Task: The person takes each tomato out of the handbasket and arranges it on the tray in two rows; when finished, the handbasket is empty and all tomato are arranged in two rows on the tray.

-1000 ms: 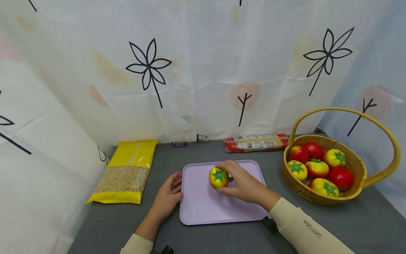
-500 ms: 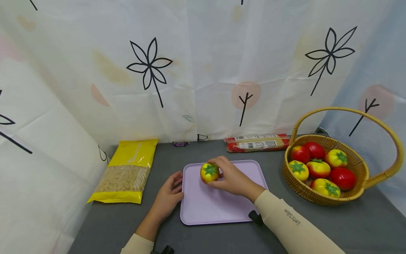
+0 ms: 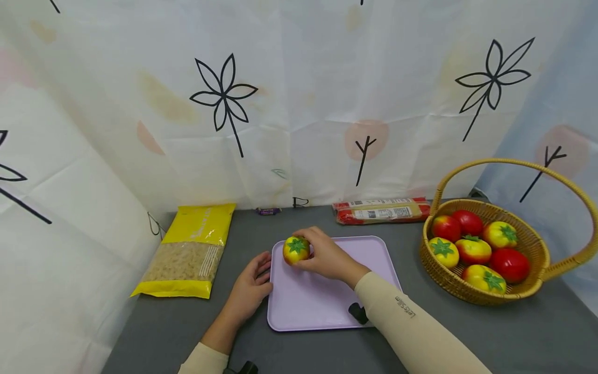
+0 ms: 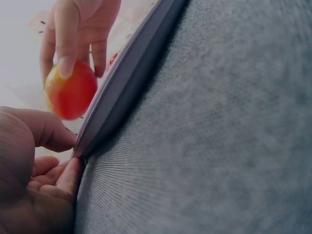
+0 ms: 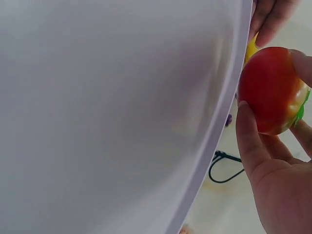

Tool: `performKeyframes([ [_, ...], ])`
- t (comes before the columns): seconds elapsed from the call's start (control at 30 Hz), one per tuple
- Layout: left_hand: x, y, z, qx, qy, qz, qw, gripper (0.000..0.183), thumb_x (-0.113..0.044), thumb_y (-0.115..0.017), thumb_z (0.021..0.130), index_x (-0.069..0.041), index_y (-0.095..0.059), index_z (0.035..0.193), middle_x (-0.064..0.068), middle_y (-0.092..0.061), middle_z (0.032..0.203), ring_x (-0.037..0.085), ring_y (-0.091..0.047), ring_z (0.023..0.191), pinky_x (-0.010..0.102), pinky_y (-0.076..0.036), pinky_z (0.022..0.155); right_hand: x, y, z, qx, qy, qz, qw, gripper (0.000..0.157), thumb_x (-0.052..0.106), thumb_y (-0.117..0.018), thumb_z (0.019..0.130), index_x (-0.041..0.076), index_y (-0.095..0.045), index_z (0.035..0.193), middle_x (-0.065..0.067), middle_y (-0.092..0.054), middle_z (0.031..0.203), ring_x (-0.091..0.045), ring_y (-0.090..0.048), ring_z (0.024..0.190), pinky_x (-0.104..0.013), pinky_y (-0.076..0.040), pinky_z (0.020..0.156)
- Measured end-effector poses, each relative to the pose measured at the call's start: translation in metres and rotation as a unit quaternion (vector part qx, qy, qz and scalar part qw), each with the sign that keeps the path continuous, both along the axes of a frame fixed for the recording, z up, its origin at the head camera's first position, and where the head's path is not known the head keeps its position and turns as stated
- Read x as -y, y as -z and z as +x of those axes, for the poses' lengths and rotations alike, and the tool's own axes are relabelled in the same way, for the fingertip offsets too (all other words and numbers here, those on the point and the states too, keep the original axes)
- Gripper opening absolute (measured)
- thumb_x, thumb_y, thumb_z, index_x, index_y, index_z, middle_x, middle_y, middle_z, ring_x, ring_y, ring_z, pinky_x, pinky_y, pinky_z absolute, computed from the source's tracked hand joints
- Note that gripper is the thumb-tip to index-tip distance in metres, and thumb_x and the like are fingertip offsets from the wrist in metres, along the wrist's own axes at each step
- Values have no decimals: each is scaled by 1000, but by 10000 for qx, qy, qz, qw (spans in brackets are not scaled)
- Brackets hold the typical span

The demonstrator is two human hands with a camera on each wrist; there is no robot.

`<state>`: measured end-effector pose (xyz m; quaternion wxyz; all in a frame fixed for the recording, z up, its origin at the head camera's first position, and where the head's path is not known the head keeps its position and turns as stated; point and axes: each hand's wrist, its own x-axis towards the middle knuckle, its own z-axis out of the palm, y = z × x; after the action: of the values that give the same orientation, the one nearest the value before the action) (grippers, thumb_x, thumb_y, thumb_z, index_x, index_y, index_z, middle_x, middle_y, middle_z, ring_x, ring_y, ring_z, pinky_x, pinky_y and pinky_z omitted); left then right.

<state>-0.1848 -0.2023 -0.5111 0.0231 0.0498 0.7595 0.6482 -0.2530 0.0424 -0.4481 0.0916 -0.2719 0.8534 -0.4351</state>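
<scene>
My right hand [image 3: 324, 254] holds a red-and-yellow toy tomato [image 3: 295, 250] with a green star-shaped top, thumb and fingers curled round its sides. It is over the far left corner of a lilac tray [image 3: 322, 296]; in the right wrist view the tomato [image 5: 270, 92] shows its red side, beyond the tray rim [image 5: 209, 136]. At the tray's left edge lies my left hand [image 3: 249, 285], its loosely bent fingers and thumb touching the rim. From the left wrist, the thumb [image 4: 51, 131] meets the tray edge [image 4: 114, 92], with the held tomato [image 4: 72, 92] above.
A wicker basket [image 3: 472, 296] with a tall handle stands at right, holding several similar toy tomatoes. At left lies a yellow bag of dry pasta [image 3: 184, 257]. Red-ended noodle packs [image 3: 380, 211] and a small purple wrapped item [image 3: 268, 211] lie along the back curtain [image 3: 317, 104].
My right hand has carried the toy tomato leftward and slightly away, from the tray's middle to its far left corner. The left hand has stayed at the left edge.
</scene>
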Motion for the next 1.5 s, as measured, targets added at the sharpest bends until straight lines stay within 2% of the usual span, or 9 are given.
performKeyframes([
  [0.4, 0, 1, -1, -74, 51, 51, 9999, 79, 14, -63, 90, 9, -35, 164, 28, -42, 165, 42, -44, 150, 50, -41, 118, 20, 9, -8, -110, 33, 139, 9998, 64, 19, -90, 92, 5, -61, 147, -12, -58, 141, -26, -58, 123, -45, -51, 111],
  [0.63, 0, -1, -1, -111, 50, 21, 9999, 79, 14, -63, 89, 9, -35, 164, 28, -41, 165, 42, -43, 151, 50, -40, 118, 27, 11, -10, 53, 284, -1, 9996, 65, 20, -90, 92, 8, -60, 149, -11, -58, 139, -26, -60, 121, -44, -52, 109],
  [0.9, 0, 0, -1, -70, 55, 45, 10000, 80, 14, -64, 89, 9, -35, 163, 28, -40, 166, 42, -43, 151, 51, -40, 118, 31, 15, -13, -1, 319, -5, 9995, 69, 23, -91, 92, 5, -58, 150, -15, -55, 144, -28, -59, 123, -45, -52, 110],
  [1.13, -1, 0, 0, -39, 14, 19, 10000, 80, 13, -64, 89, 8, -36, 164, 27, -42, 165, 42, -44, 151, 51, -41, 118, 28, 12, -9, 33, 333, 89, 9994, 74, 28, -90, 92, 8, -56, 154, -15, -53, 150, -30, -57, 131, -47, -47, 115],
  [1.3, -1, 1, 0, -9, -42, -33, 10000, 79, 13, -64, 89, 7, -37, 164, 26, -43, 165, 41, -44, 151, 49, -41, 118, 18, 8, -6, 13, 322, 50, 9995, 74, 31, -89, 94, 9, -55, 156, -15, -53, 152, -34, -58, 133, -52, -50, 113],
  [1.5, -2, 2, 0, -11, -60, -70, 10000, 79, 12, -65, 89, 7, -38, 163, 26, -43, 164, 41, -44, 150, 50, -41, 118, 2, 1, 0, 190, 363, -120, 9991, 71, 34, -85, 97, 16, -54, 158, -15, -54, 154, -33, -58, 133, -54, -54, 108],
])
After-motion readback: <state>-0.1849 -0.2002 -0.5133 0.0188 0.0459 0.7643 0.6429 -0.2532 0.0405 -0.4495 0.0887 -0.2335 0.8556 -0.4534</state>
